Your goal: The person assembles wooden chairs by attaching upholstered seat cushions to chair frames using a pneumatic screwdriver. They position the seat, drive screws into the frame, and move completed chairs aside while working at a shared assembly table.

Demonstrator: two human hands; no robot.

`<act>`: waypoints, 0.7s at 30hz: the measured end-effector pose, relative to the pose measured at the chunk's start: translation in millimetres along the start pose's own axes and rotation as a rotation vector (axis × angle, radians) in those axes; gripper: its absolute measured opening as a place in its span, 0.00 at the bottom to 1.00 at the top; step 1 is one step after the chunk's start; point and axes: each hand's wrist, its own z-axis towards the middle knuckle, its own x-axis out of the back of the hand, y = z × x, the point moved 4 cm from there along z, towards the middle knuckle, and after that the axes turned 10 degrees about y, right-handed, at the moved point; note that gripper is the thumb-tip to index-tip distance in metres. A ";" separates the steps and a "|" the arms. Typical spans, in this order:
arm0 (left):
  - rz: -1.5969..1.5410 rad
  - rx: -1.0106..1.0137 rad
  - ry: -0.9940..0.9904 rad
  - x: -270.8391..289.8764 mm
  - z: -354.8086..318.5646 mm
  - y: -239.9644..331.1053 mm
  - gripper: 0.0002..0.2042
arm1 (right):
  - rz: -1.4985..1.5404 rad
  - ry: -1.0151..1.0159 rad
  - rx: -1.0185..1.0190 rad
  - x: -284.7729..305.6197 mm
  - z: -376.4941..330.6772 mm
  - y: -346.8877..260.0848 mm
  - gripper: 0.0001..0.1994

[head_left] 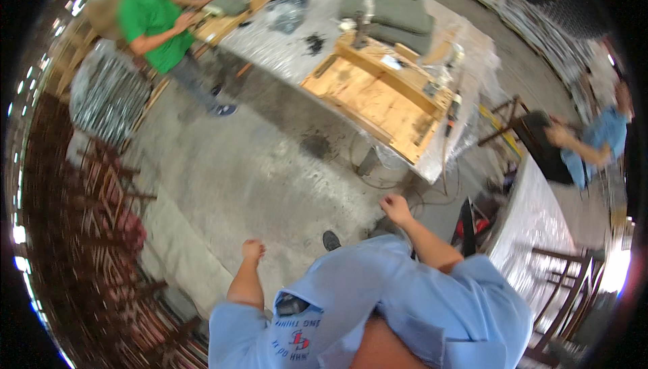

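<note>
My left hand point(254, 250) hangs over the concrete floor at the left of my body, its fingers curled in and nothing showing in them. To the right, my right hand point(397, 208) is held out with the fingers bent closed, also with nothing visible in it. It is the nearer hand to the plastic-covered table point(270, 58), though apart from it. On that table lies a shallow wooden frame tray point(371, 102) with raised edges. A dark, orange-marked hand tool point(453, 111) rests at its right end. Behind the tray are grey-green seat cushions point(385, 8).
A person in green point(152, 24) works at the table's far left. Another in blue point(601, 146) handles a dark-seated chair point(540, 139) at right. Stacked chair frames point(101, 227) line the left. A hose point(442, 166) hangs off the table; a plastic-wrapped surface point(533, 227) stands right.
</note>
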 end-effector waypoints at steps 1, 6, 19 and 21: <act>-0.118 0.034 0.042 33.3 -2.5 11.2 0.07 | 0.028 -0.079 0.005 -7.1 24.7 -23.5 0.10; -0.165 0.066 0.124 114.6 28.1 -21.2 0.09 | 0.637 -0.081 -0.309 7.8 150.0 -105.7 0.06; 0.250 0.007 -0.406 -68.3 -28.0 87.2 0.07 | 1.447 0.494 -0.482 100.3 577.5 -123.9 0.11; 0.246 0.018 -0.337 -62.9 -5.1 142.1 0.07 | 1.481 0.511 -0.598 93.0 642.7 -117.3 0.16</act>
